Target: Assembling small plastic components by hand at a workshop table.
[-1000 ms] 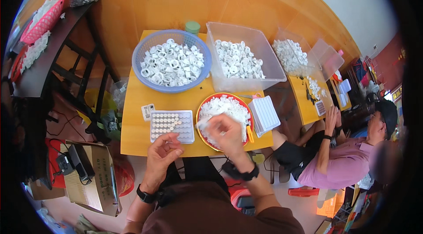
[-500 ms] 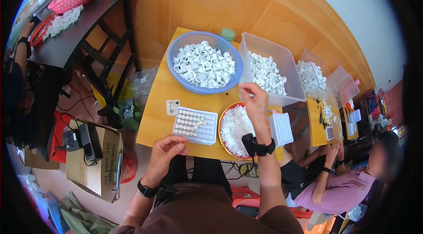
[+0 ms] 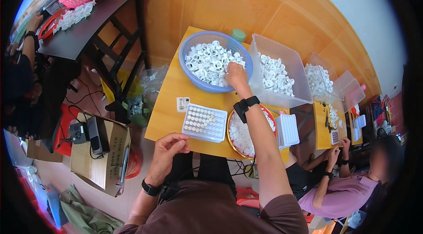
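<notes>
My right hand [image 3: 237, 74] reaches into a blue plastic basket [image 3: 185, 73], its fingers drawn together at the heap of small white plastic parts [image 3: 207, 61]. Whatever the fingertips hold is hidden by the hand. Closer to me, my left hand [image 3: 171, 151] has curled fingers with the thumb against them; anything inside cannot be made out. It sits by the front left corner of a clear plastic tray [image 3: 211, 137], partly filled with rows of small round white pieces [image 3: 200, 117]. Beneath my right forearm stands a red-rimmed round bowl [image 3: 233, 144] of tiny white parts.
A clear bin [image 3: 299, 95] of white ring-shaped parts stands right of the basket, a green-lidded container [image 3: 238, 35] behind. A white tray [image 3: 289, 130] lies right of the bowl. A co-worker [image 3: 337, 194] in pink sits at the right; another person's arm [image 3: 31, 40] shows far left.
My right hand has moved from above the bowl, forward and left into the blue basket. My left hand stays near the tray's corner. The whole view has shifted slightly.
</notes>
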The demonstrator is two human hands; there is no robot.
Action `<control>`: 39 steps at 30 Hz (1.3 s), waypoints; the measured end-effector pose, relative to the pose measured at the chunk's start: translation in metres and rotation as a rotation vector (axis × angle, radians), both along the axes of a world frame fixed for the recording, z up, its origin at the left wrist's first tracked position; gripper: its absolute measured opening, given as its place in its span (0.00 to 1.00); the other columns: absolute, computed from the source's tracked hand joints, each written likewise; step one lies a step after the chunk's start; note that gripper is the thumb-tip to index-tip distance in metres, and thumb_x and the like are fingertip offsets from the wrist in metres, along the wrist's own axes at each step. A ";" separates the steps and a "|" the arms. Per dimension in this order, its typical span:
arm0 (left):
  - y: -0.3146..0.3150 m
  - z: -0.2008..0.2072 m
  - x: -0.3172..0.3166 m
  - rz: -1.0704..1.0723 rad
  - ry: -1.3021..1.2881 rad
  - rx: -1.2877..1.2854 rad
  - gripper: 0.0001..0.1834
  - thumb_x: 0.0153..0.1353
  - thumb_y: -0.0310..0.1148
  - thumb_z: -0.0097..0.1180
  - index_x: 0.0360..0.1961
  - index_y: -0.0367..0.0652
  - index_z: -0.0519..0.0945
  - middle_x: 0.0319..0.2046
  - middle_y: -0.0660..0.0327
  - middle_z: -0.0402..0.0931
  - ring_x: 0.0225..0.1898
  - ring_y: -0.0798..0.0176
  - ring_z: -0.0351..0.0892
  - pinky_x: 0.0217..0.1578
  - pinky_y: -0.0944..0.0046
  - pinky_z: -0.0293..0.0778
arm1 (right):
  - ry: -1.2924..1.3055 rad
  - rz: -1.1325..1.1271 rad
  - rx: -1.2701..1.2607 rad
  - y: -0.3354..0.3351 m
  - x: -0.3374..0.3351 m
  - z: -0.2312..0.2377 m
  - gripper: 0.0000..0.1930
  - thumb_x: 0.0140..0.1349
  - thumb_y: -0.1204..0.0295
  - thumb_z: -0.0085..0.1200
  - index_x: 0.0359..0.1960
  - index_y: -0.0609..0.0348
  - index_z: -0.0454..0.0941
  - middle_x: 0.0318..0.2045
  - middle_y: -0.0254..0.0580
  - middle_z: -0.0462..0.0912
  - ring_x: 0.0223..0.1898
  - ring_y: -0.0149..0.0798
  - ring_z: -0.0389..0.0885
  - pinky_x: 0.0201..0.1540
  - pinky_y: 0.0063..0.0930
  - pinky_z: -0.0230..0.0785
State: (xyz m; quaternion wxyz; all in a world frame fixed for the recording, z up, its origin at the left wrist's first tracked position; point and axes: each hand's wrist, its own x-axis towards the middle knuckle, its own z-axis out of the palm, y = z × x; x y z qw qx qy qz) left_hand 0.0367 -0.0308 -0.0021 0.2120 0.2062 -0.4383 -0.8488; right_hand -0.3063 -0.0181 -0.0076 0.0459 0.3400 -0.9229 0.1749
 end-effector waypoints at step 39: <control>0.017 0.011 -0.045 -0.195 0.121 0.225 0.15 0.62 0.29 0.48 0.49 0.36 0.72 0.44 0.59 0.73 0.44 0.67 0.74 0.45 0.67 0.74 | -1.088 0.197 -0.908 0.126 0.195 0.042 0.08 0.57 0.78 0.52 0.38 0.65 0.75 0.31 0.37 0.78 0.26 0.25 0.76 0.26 0.15 0.69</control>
